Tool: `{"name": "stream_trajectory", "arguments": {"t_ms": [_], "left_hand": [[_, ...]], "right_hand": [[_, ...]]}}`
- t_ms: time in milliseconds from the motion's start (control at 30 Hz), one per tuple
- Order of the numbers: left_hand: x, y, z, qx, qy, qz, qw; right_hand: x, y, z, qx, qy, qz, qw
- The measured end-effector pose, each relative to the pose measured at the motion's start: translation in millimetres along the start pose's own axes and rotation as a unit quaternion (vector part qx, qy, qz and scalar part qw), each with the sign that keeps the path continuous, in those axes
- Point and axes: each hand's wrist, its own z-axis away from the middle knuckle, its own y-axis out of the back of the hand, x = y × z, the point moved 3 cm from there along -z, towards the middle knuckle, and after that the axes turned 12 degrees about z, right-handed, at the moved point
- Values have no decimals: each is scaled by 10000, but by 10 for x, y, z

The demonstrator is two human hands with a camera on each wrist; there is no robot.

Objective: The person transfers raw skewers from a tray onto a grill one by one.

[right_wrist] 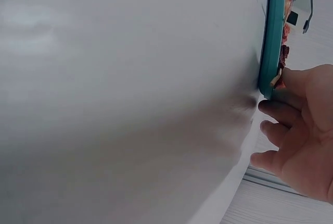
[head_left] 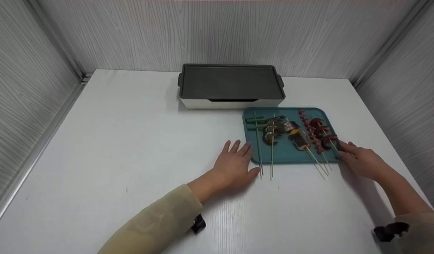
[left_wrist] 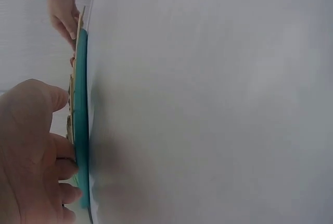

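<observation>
From here, a hand could pass freely across the tabletop (head_left: 114, 148) left of the tray (head_left: 287, 156). The left hand (head_left: 234, 167) blocks its near-left corner, the right hand (head_left: 362, 161) its right end; the griddle (head_left: 232, 83) stands close behind, bare tabletop beside it. Skewer sticks (head_left: 272, 155) overhang the front.

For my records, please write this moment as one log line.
left hand: touches tray, left side | right hand: pinches tray, front right corner | tray: on table, holds skewers | grill: behind tray, leftward
</observation>
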Motion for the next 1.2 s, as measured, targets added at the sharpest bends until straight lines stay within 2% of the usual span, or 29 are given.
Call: {"name": "stream_trajectory", "arguments": {"t_ms": [367,633,867,1200], "left_hand": [[-122,97,117,-17,118,-37,9999],[-323,158,269,81,54,47,9999],[-540,235,457,91,-15,-29,10000],[-821,311,690,139,13,1,9999]], "right_hand": [[-186,-42,-4,-149,15,-151,9998],[-421,-58,-16,-222,120,-195,9995],[-677,-81,-40,-193,415,-229,9987],[-1000,-142,-69,-2,935,40,9956]]}}
